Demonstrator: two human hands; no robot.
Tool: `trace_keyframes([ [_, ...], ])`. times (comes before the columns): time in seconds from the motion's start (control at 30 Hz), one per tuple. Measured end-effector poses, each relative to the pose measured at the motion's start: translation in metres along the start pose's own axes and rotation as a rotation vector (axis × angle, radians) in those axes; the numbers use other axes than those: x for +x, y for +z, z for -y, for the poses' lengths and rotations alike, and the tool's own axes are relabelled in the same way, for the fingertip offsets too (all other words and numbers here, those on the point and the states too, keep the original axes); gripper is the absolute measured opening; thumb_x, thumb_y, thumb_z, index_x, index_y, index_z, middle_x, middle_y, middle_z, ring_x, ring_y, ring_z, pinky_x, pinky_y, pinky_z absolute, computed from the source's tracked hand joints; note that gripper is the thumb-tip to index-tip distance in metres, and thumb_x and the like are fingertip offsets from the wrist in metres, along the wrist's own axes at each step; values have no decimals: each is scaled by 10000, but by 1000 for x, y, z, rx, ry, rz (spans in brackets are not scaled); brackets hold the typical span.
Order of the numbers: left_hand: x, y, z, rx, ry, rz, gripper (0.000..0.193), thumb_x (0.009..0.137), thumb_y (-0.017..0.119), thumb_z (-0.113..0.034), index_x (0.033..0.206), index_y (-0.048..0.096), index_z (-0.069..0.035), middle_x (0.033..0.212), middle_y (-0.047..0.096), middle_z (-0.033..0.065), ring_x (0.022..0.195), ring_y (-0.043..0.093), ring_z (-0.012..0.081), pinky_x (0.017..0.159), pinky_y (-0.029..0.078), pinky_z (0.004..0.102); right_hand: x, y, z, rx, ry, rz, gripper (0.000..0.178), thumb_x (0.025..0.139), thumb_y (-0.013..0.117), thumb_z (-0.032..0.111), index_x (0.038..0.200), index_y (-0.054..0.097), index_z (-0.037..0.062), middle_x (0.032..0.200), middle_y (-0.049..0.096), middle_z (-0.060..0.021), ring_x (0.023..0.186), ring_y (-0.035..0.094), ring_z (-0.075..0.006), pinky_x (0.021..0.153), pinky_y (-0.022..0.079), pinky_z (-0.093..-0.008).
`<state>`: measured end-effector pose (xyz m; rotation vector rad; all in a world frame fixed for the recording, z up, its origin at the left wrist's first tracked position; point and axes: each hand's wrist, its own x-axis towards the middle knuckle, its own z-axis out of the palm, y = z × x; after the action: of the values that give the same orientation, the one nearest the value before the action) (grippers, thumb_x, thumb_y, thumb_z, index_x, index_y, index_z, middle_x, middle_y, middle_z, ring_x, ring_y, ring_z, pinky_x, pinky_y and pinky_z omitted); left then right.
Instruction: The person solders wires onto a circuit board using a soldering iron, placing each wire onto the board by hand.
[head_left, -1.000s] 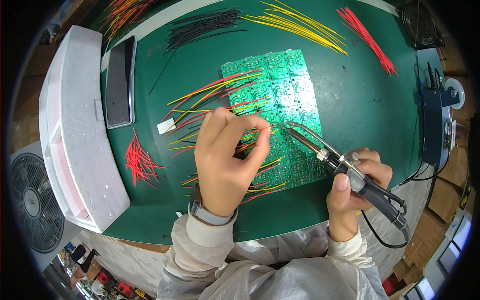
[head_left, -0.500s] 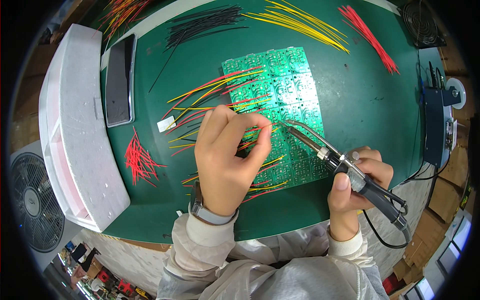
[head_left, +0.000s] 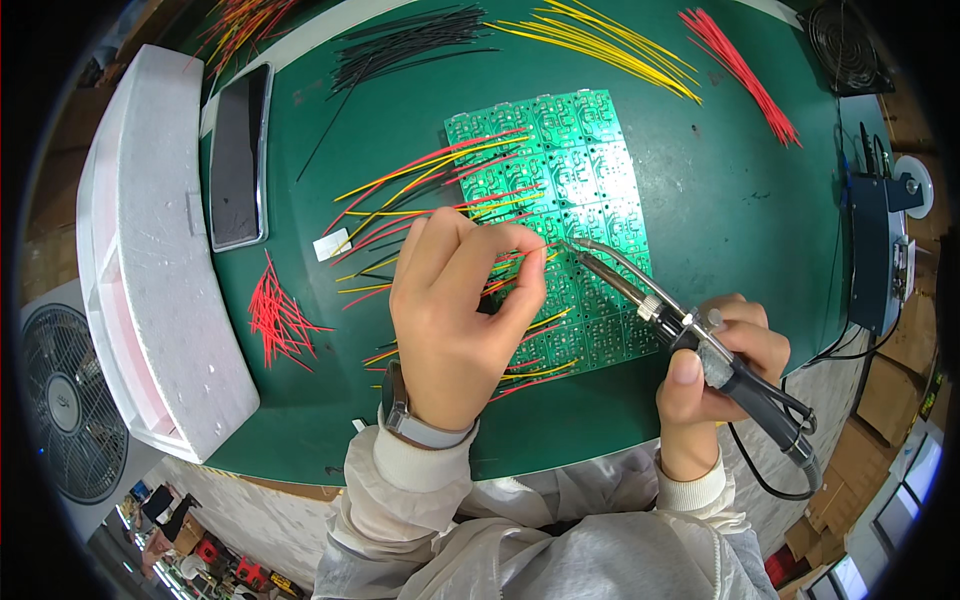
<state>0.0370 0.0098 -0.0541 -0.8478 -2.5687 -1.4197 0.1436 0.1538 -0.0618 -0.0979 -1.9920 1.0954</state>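
A green circuit board panel (head_left: 590, 180), divided into repeating small boards, lies on the green work mat. Red, yellow and black wires stick out from its left side. My left hand (head_left: 450, 310) hovers over the panel's left part, thumb and forefinger pinched on a thin red wire (head_left: 552, 246). My right hand (head_left: 720, 365) grips a black soldering iron (head_left: 668, 320) with a thin metal guide tube alongside it. The iron's tip points left and down at the panel, close to the end of the red wire; whether they touch I cannot make out.
Bundles of black wires (head_left: 410, 45), yellow wires (head_left: 600, 45) and red wires (head_left: 740, 75) lie along the far side. Left are a short red wire pile (head_left: 280, 315), a phone (head_left: 240, 160) and a white foam box (head_left: 165, 250). A blue machine (head_left: 872, 250) stands right.
Both hands keep their pose, with the left still pinching the red wire. The soldering iron has shifted only very slightly to the right.
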Motion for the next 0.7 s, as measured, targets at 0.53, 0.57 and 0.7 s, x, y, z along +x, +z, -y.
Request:
trace_keyframes([
  [0.53,0,1,-1,28,29,-1,125,630,635,14,726,576,-40,651,408,12,538,357,103,471,281,240,-1,-2,0,-8,22,-32,378,679,645,200,849,353,31,655,449,-86,483,434,-129,453,350,-229],
  [0.57,0,0,-1,55,48,-4,123,631,635,13,725,576,-40,655,415,13,543,362,104,474,290,239,0,-3,1,-14,17,-23,378,679,645,198,851,354,30,655,451,-88,482,433,-128,454,351,-228],
  [0.7,1,-2,-1,119,79,7,114,639,633,8,723,576,-44,670,442,15,560,379,106,486,316,235,0,-2,2,-1,30,-27,378,679,645,196,853,355,28,659,455,-94,478,432,-124,456,356,-226],
])
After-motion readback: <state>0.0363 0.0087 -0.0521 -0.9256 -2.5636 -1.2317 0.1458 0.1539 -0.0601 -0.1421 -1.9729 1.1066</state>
